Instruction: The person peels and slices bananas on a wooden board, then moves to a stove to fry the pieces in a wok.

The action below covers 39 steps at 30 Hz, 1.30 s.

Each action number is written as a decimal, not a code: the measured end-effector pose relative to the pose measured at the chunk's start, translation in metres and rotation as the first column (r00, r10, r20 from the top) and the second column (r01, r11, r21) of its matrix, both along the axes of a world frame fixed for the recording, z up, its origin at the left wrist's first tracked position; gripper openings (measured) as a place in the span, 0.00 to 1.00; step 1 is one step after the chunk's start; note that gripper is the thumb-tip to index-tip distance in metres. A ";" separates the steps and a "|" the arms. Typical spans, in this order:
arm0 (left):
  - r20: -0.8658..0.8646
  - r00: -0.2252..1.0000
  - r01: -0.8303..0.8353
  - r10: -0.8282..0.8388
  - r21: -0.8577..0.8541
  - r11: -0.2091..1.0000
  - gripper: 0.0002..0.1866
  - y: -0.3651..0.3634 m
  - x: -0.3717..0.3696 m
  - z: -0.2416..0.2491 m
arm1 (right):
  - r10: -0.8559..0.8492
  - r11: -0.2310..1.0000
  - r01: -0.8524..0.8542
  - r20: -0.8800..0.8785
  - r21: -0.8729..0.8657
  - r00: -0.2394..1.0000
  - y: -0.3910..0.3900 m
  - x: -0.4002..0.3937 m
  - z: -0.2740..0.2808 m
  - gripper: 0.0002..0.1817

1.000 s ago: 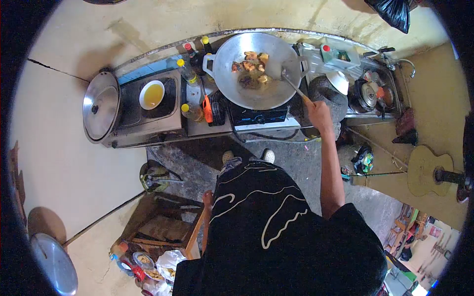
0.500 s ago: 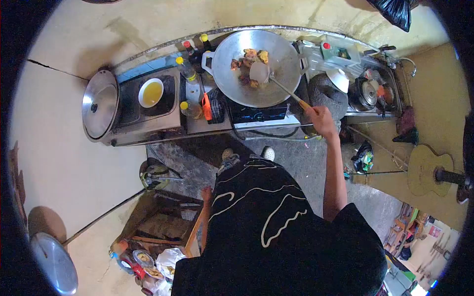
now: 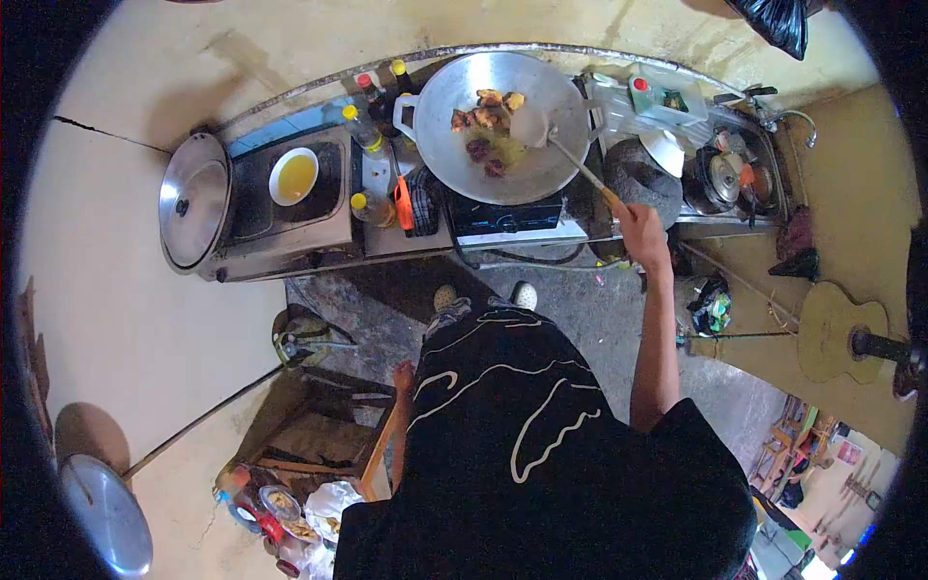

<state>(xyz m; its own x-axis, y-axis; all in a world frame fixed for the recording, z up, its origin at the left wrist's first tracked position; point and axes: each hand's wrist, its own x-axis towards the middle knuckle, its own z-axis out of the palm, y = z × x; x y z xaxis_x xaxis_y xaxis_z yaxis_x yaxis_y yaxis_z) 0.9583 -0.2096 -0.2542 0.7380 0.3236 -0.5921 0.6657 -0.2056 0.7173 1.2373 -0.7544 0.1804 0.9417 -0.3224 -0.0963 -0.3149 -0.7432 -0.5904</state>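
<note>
Gripping the wooden end of a long-handled spatula point(image 3: 565, 153), the right hand point(image 3: 640, 227) is closed around it beside the front edge of the surface point(image 3: 406, 244). The spatula's thin metal shaft slants up to a rounded blade that rests inside the wok point(image 3: 498, 126), against its right wall. The wok is wide, round and dull grey metal, with a looped handle on its left rim, and it sits on a dark stove point(image 3: 507, 217). Browned food pieces point(image 3: 486, 114) lie in a cluster near its far side, with two darker lumps lower down; what they are is too small to tell.

Most of the left hand point(image 3: 403, 375) is hidden by the black patterned garment; only a small part shows beside a wooden chair point(image 3: 324, 435), and I cannot tell whether it is open or closed.

Left of the wok stand yellow-capped and red-capped bottles point(image 3: 360, 130). A white bowl point(image 3: 295, 176) of yellow liquid sits on a second burner, and a shiny round lid point(image 3: 193, 201) leans at the far left. A rough grey stone mortar point(image 3: 643, 179) sits right of the stove.
</note>
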 end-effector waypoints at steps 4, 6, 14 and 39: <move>-0.042 0.998 0.047 -0.042 0.123 0.991 0.15 -0.004 0.000 -0.001 | -0.047 0.999 0.047 0.022 -0.025 0.999 0.001 0.006 -0.007 0.21; 0.054 0.979 0.175 -0.194 0.253 0.952 0.16 -0.002 -0.002 -0.005 | -0.061 0.997 0.062 0.029 -0.036 0.998 0.003 0.010 -0.014 0.21; 0.125 0.851 0.421 -0.510 0.419 0.805 0.20 0.001 -0.004 0.003 | -0.094 0.990 0.102 0.087 -0.095 0.992 0.017 0.032 -0.049 0.23; -0.080 0.684 0.588 -0.725 0.649 0.482 0.11 -0.007 0.020 0.039 | 0.006 0.986 -0.012 0.036 0.168 0.999 0.026 0.018 -0.034 0.19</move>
<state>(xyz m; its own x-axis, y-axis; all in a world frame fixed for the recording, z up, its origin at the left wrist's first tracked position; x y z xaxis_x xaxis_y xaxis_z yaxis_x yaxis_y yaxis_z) 0.9784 -0.2169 -0.2147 0.9507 -0.0884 -0.2971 0.0242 -0.9344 0.3555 1.2552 -0.7282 0.1459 0.9481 -0.2963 -0.1153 -0.2856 -0.6347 -0.7180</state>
